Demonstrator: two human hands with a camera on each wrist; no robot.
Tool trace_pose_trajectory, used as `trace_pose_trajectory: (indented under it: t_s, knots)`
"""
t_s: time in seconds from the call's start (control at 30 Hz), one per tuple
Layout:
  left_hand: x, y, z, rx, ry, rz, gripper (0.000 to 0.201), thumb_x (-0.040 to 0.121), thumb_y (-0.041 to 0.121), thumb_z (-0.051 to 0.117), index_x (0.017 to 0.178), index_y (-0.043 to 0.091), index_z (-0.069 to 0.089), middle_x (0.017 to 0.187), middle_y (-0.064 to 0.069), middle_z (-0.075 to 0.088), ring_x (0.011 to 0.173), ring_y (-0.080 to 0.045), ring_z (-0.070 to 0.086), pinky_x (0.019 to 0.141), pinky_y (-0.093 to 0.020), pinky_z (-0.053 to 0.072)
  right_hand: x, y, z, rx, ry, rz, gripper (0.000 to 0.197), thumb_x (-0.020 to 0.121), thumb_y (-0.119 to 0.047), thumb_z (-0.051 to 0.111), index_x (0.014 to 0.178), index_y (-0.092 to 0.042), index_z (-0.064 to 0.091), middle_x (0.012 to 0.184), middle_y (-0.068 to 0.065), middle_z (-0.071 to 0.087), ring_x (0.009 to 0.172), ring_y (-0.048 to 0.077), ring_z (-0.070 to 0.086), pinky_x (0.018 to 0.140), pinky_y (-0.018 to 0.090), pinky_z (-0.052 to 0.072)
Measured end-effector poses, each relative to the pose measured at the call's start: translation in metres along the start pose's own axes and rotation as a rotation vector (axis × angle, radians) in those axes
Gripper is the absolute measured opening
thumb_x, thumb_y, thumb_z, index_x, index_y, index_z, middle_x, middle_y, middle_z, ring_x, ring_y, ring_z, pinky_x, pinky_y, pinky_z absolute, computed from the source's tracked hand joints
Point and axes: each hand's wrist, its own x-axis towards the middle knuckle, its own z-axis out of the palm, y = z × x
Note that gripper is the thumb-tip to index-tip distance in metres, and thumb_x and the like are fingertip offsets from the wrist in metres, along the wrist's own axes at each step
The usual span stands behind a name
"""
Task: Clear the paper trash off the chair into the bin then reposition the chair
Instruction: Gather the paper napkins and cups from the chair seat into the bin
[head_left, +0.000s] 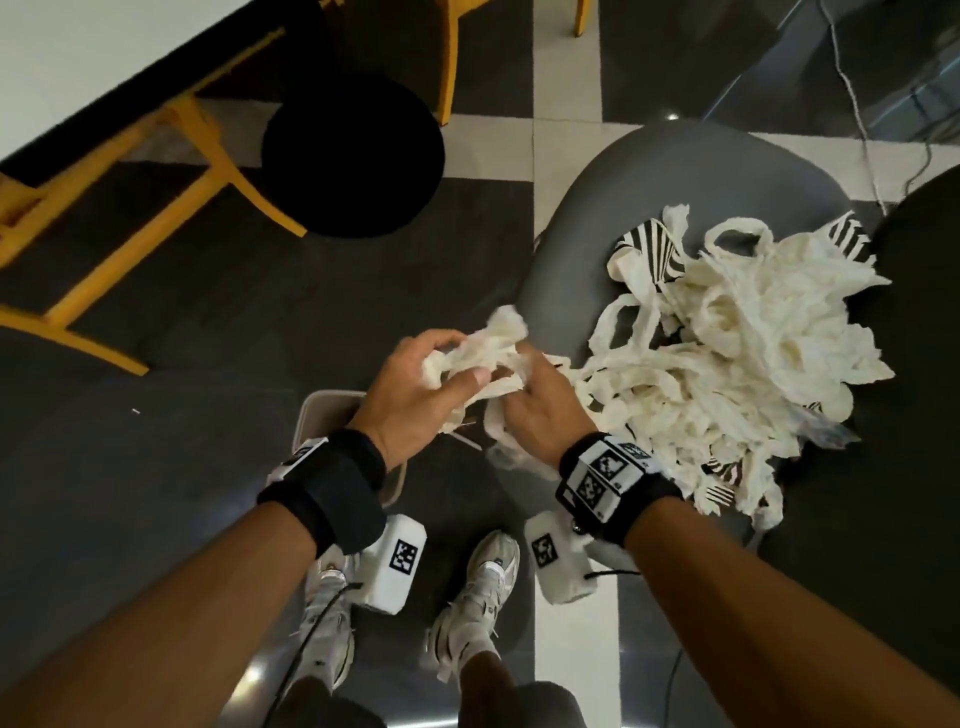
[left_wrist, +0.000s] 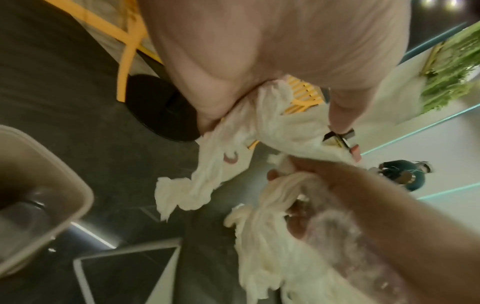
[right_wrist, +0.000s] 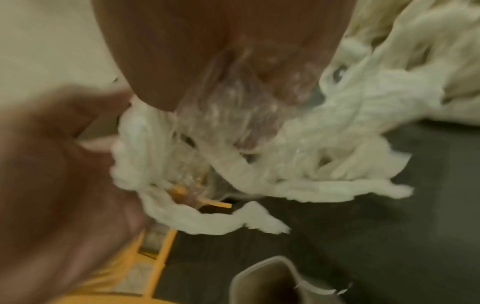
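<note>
Nearest to us are our own two forearms with their black wrist straps, reaching forward and down over the dark floor (head_left: 208, 312). Beyond them, the largest thing is the grey chair (head_left: 675, 171) at right, its seat heaped with the paper trash (head_left: 727, 332): a tangle of cream paper strips and crumpled sheets, with a few black-and-white striped scraps at its edges. Some strips hang over the chair's near edge. At upper left stands a yellow wooden chair frame (head_left: 130, 218) beside a round black base (head_left: 353, 156), both well apart from the pile. The beige bin (head_left: 322, 410) stands on the floor just left of the grey chair, mostly hidden under our left wrist; in the left wrist view its rounded rim (left_wrist: 78, 185) shows low at left. Our left hand (head_left: 415, 395) has its grip curled round a bunch of strips (head_left: 483, 358), thumb on top. Our right hand (head_left: 540, 405) grasps the same bunch from the other side, and strips trail from it back to the heap. The right wrist view is blurred, but something like thin clear plastic (right_wrist: 233, 107) seems caught in that grip with the paper. The held bunch hangs between the chair's edge and the bin.
</note>
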Motion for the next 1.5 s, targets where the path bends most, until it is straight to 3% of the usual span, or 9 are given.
trace_pose_trajectory:
  t_s: [0.13,0.3,0.47,0.63,0.87,1.0,1.17,1.3,1.5]
  knots:
    - [-0.014,-0.037,-0.040,-0.154,-0.014,-0.189,0.041,0.077,0.062,0.071,0.111,0.040,0.067,0.118,-0.001,0.067,0.104,-0.014,0.069,0.093,-0.041,0.056,0.022,-0.024,0.079,0.309,-0.118,0.111,0.029,0.084,-0.020,0.048,0.102,0.000,0.058,0.091,0.010,0.066,0.083,0.019,0.063,0.073,0.042,0.054]
    - [-0.025,-0.093,-0.093,-0.549,0.083,-0.366,0.022,0.095,0.021,0.059,0.113,0.014,0.070,0.104,-0.012,0.076,0.098,-0.028,0.073,0.075,-0.039,0.056,0.031,-0.032,0.180,0.349,-0.255,0.212,0.028,0.081,-0.016,0.056,0.106,-0.006,0.061,0.101,0.017,0.072,0.095,0.030,0.071,0.087,0.054,0.058]
    - [-0.011,-0.174,-0.131,-0.154,0.225,-0.372,0.022,0.088,0.030,0.054,0.091,0.017,0.071,0.085,-0.002,0.077,0.085,-0.023,0.073,0.073,-0.038,0.059,0.038,-0.016,0.248,0.238,-0.343,0.174,0.032,0.087,0.006,0.056,0.115,-0.009,0.061,0.101,0.003,0.071,0.097,0.014,0.070,0.083,0.028,0.059]
    - [0.007,-0.254,-0.140,0.043,0.163,-0.366,0.006,0.098,0.023,0.054,0.102,0.025,0.059,0.080,0.009,0.067,0.068,-0.005,0.063,0.048,-0.009,0.041,0.067,0.049,0.292,-0.203,-0.442,0.409,0.015,0.088,-0.032,0.060,0.100,-0.024,0.056,0.099,-0.006,0.068,0.083,0.008,0.065,0.067,0.028,0.055]
    - [0.020,-0.329,-0.119,0.120,-0.011,-0.426,0.022,0.097,0.026,0.052,0.118,0.024,0.061,0.106,0.006,0.070,0.099,-0.015,0.066,0.076,-0.024,0.047,0.080,0.101,0.295,0.071,-0.542,0.739,0.022,0.076,-0.029,0.079,0.093,-0.022,0.067,0.097,0.001,0.072,0.095,0.021,0.070,0.087,0.038,0.057]
    - [0.024,-0.336,-0.110,0.103,-0.048,-0.415,0.021,0.098,0.025,0.050,0.116,0.025,0.062,0.105,0.008,0.070,0.098,-0.010,0.066,0.073,-0.018,0.047,0.080,0.125,0.300,0.338,-0.606,0.870,0.064,0.056,-0.023,0.087,0.118,-0.019,0.070,0.114,0.007,0.076,0.112,0.029,0.070,0.099,0.055,0.051]
    - [0.041,-0.314,-0.102,-0.074,0.000,-0.374,0.030,0.098,0.025,0.057,0.126,0.032,0.049,0.119,0.018,0.059,0.108,0.004,0.056,0.088,-0.012,0.041,0.088,0.135,0.294,0.595,-0.265,0.939,0.059,0.065,-0.019,0.063,0.121,0.000,0.060,0.115,0.026,0.067,0.099,0.037,0.065,0.095,0.051,0.054]
    - [0.042,-0.311,-0.098,-0.090,-0.128,-0.480,0.077,0.093,0.034,0.057,0.158,0.036,0.016,0.142,0.016,0.036,0.134,-0.006,0.035,0.112,-0.031,0.031,0.091,0.149,0.299,0.466,-0.260,0.980,0.067,0.065,-0.031,0.067,0.129,-0.014,0.060,0.116,0.020,0.072,0.102,0.041,0.071,0.091,0.060,0.056]
    - [0.051,-0.302,-0.105,0.157,-0.153,-0.431,0.067,0.102,0.017,0.046,0.160,0.027,0.012,0.166,-0.001,0.019,0.152,-0.021,0.022,0.120,-0.030,0.021,0.092,0.179,0.303,0.161,-0.346,0.908,0.096,0.058,-0.057,0.078,0.143,-0.022,0.047,0.136,0.007,0.062,0.118,0.031,0.063,0.099,0.050,0.053]
